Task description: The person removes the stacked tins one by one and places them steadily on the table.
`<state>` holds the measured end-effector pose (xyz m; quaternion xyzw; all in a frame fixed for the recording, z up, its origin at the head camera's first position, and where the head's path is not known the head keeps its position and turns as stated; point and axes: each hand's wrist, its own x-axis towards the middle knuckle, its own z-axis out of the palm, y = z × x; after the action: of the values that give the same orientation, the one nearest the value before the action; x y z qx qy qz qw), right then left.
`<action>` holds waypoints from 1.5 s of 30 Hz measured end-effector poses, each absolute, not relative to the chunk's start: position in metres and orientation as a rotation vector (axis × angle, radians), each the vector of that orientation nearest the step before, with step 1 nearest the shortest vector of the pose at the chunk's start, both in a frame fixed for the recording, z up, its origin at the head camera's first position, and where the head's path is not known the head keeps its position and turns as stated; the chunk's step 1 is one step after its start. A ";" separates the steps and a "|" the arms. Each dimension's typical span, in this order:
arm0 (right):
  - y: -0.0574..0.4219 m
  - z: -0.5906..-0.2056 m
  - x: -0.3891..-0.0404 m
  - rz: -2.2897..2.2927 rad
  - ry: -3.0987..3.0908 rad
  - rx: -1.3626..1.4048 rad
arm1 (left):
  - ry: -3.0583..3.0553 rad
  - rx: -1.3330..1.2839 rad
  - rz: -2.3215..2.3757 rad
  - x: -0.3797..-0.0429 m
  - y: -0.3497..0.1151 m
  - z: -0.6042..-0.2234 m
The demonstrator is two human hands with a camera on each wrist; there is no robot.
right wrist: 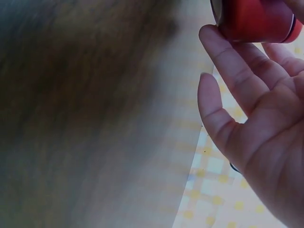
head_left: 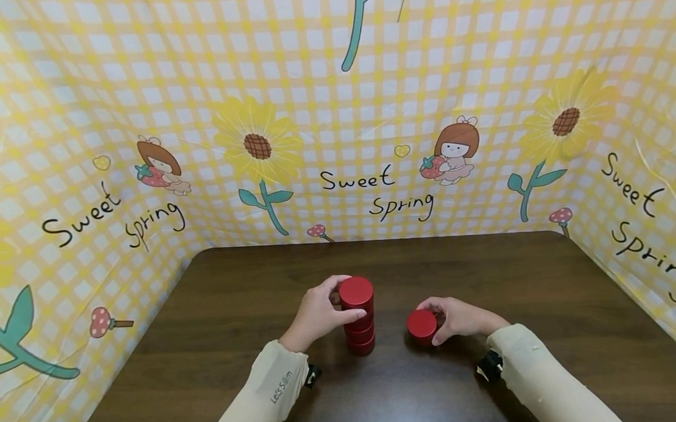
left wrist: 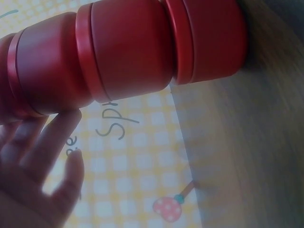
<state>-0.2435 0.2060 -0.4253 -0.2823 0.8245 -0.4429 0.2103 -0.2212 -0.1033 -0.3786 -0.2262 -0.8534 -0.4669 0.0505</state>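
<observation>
A stack of several round red lidded tins (head_left: 360, 329) stands upright in the middle of the table. My left hand (head_left: 318, 313) grips the top of this stack from the left, thumb across the front. In the left wrist view the stacked tins (left wrist: 130, 50) run sideways, with the fingers (left wrist: 59, 128) against one of the upper ones. To the right of the stack, a single red tin (head_left: 422, 323) is held by my right hand (head_left: 461, 319) between thumb and fingers. The right wrist view shows that tin (right wrist: 254, 21) only partly; whether it touches the table I cannot tell.
The dark wooden table (head_left: 250, 270) is enclosed at the back and sides by a yellow checked cloth (head_left: 346, 124) printed with flowers, figures and lettering. Dark straps with small devices (head_left: 490, 366) sit at both wrists.
</observation>
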 end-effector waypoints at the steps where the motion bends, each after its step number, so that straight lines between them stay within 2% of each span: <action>1: 0.206 -0.425 -0.243 -1.229 2.293 -0.792 | -2.598 -0.688 -1.423 -0.221 -0.103 -0.378; 45: 0.208 -0.423 -0.237 -1.060 2.432 -0.708 | -2.613 -0.669 -1.400 -0.221 -0.103 -0.379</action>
<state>-0.2366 0.2081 -0.4231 -0.2527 0.8685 -0.3785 0.1965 -0.2213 -0.1027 -0.3789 -0.2199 -0.8586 -0.4602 0.0512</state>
